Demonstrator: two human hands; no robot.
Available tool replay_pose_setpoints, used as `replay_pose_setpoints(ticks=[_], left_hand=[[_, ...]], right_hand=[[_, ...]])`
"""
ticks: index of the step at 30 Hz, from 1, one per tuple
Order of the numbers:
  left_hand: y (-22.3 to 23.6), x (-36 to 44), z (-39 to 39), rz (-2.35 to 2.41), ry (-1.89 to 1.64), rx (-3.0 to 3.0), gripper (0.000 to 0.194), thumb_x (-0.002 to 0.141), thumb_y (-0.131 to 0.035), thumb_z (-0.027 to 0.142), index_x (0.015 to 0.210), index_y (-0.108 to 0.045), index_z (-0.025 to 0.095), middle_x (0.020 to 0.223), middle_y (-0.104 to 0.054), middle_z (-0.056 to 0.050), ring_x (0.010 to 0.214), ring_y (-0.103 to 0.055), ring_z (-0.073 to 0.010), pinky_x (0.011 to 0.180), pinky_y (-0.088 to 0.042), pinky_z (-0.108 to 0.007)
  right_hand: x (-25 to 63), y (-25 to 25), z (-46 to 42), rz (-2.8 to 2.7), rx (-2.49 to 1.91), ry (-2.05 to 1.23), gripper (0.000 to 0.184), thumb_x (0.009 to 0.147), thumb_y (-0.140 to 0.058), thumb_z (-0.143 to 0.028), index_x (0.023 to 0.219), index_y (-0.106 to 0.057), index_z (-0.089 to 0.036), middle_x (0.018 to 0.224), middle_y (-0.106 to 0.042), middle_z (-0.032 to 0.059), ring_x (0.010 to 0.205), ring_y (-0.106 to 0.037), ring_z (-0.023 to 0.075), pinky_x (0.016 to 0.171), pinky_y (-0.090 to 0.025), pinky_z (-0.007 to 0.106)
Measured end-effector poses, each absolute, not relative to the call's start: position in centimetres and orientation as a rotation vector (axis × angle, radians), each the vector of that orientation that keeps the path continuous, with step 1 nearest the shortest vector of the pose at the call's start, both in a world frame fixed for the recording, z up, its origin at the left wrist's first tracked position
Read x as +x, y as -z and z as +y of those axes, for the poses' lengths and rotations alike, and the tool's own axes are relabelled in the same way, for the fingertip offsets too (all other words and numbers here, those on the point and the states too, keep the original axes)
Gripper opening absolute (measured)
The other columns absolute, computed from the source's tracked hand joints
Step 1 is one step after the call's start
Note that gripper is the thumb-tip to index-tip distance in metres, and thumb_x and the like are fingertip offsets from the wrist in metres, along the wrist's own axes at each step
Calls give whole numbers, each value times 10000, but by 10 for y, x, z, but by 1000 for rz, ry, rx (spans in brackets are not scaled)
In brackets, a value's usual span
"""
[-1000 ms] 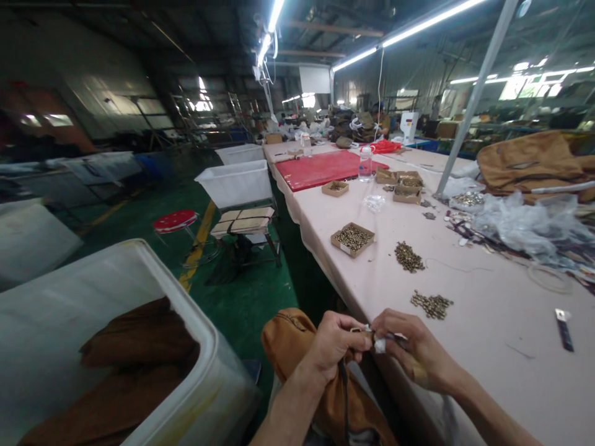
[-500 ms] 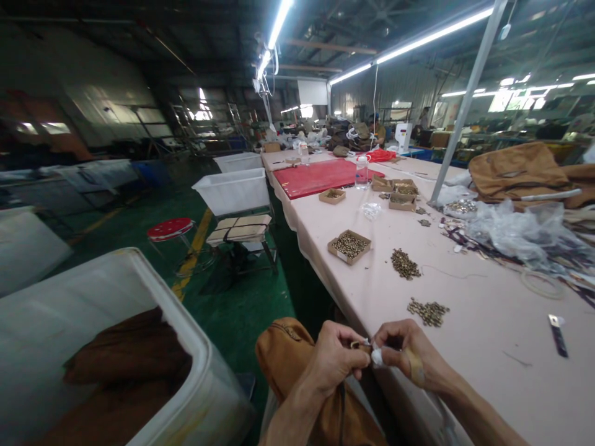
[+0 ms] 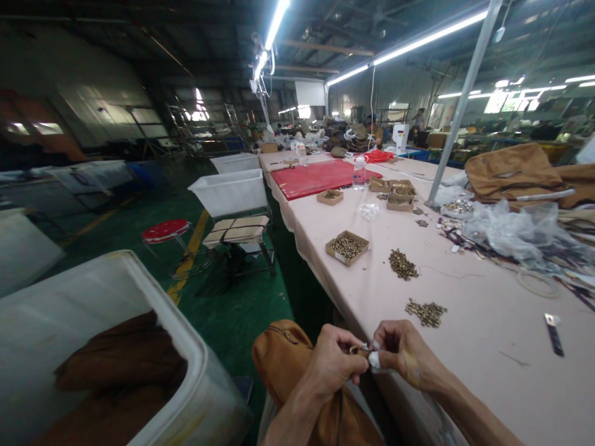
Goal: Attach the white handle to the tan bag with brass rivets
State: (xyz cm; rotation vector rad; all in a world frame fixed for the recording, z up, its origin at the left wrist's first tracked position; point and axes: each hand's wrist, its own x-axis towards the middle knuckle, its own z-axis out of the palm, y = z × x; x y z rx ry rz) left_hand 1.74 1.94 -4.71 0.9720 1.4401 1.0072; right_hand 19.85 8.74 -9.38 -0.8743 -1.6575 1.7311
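My left hand [image 3: 335,364] and my right hand [image 3: 405,354] meet at the near edge of the long pink table [image 3: 469,310]. Both are closed in a pinch on a small metal fitting [image 3: 360,350] attached to a tan leather bag [image 3: 286,365] that lies on my lap. A white wrap covers one right fingertip, and a tan plaster sits on the right hand. A dark strap hangs down from under my left hand. The nearest pile of small brass parts [image 3: 426,312] lies on the table just beyond my right hand.
A second brass pile [image 3: 402,264] and an open cardboard box of parts [image 3: 347,246] lie farther up the table. A small blade tool [image 3: 553,326] is at the right. Crumpled clear plastic [image 3: 511,232] and tan bags [image 3: 515,170] fill the far right. A white bin [image 3: 139,347] holding brown leather stands at my left.
Both hands have stayed pinched together on the fitting and sit slightly lower in the picture. The view has tipped up a little.
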Motion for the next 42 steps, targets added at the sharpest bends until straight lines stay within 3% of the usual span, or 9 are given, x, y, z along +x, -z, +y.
replay_pose_setpoints(ticks=[10,17,22,30,33,36,39,42], left_hand=[[50,18,18,1481,-1014,952,252,515,-693,167,742,-747,73,476,-604,-34,393,-516,-144,412,-350,-222],[48,18,13,1559,-976,1158,312,594,-815,278,840,-778,90,663,-664,-51,559,-558,-152,509,-382,-236],[38,25,8,1593,-909,1426,165,704,-763,221,845,-796,142,716,-674,-39,659,-551,-162,580,-350,-252],[27,35,1,1817,-961,1650,83,897,-629,278,869,-622,200,723,-626,-27,698,-570,-178,645,-348,-277],[24,34,3,1668,-928,1513,89,917,-604,279,961,-574,208,737,-650,-18,657,-564,-165,634,-361,-269],[17,27,6,1375,-928,1329,221,929,-622,369,1021,-595,169,747,-654,-33,632,-544,-154,624,-387,-264],[9,18,8,1115,-894,1267,387,931,-643,491,952,-680,106,775,-653,-71,694,-544,-153,684,-409,-264],[6,12,8,1002,-870,1174,366,849,-763,449,932,-712,96,838,-691,-91,773,-591,-168,747,-414,-260]], right_hand=[[198,81,81,-1820,-868,-1523,201,716,-757,-252,817,-605,-167,679,-595,-11,613,-497,130,548,-364,232],[205,70,82,-1971,-866,-1471,149,675,-605,-90,805,-598,-162,651,-544,-44,607,-468,114,560,-334,227],[218,51,80,-2088,-887,-1363,247,668,-571,-39,867,-638,-169,713,-625,-28,642,-545,128,607,-405,235],[237,26,88,-1908,-752,-1740,109,826,-677,-227,899,-630,-163,771,-641,10,665,-564,150,568,-439,240],[242,26,91,-1867,-693,-1737,165,801,-758,-270,888,-684,-150,753,-623,2,647,-505,130,570,-385,236],[248,29,93,-1792,-648,-1782,249,744,-845,-305,897,-721,-153,745,-632,0,659,-492,129,594,-354,247],[252,30,92,-1704,-591,-1893,313,738,-869,-349,936,-719,-159,778,-661,19,669,-514,143,605,-374,260],[253,23,88,-1713,-536,-1924,335,742,-878,-349,962,-701,-167,795,-666,23,671,-529,147,610,-393,264]])
